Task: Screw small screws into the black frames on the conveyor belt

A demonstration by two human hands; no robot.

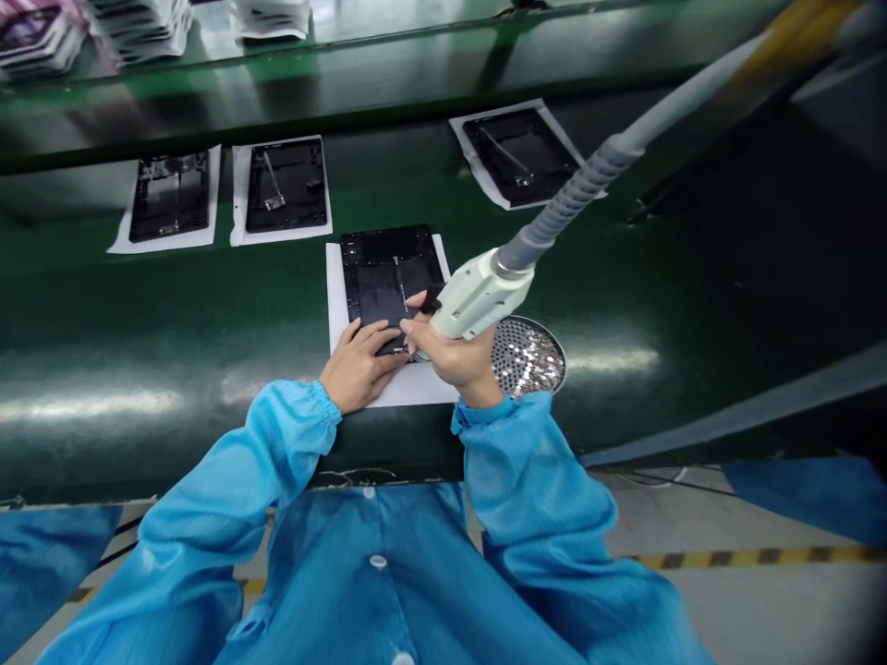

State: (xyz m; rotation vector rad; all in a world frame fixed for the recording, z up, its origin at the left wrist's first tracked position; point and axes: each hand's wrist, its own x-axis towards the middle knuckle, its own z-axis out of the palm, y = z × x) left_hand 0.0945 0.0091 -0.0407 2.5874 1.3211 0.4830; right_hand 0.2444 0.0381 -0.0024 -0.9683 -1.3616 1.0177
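Observation:
A black tablet housing [370, 277] lies on a white sheet [335, 286] on the green bench, with a thin flat cable [400, 282] on its inner face. My left hand [360, 365] rests on the lower part of the housing, fingers stretched out and apart. In my right hand [461, 360] is a pale electric screwdriver [481, 296], gripped at its lower end over the housing's lower right corner. Its tip is hidden by my fingers. Beside my right wrist stands a round perforated tray [528, 356] with many small shiny metal parts.
A grey hose [582, 194] runs from the screwdriver to the upper right. More black housings on white sheets lie behind: two at left [170, 196], [285, 187] and one at right [523, 152]. Stacked packets [142, 28] stand on the raised back shelf [388, 78].

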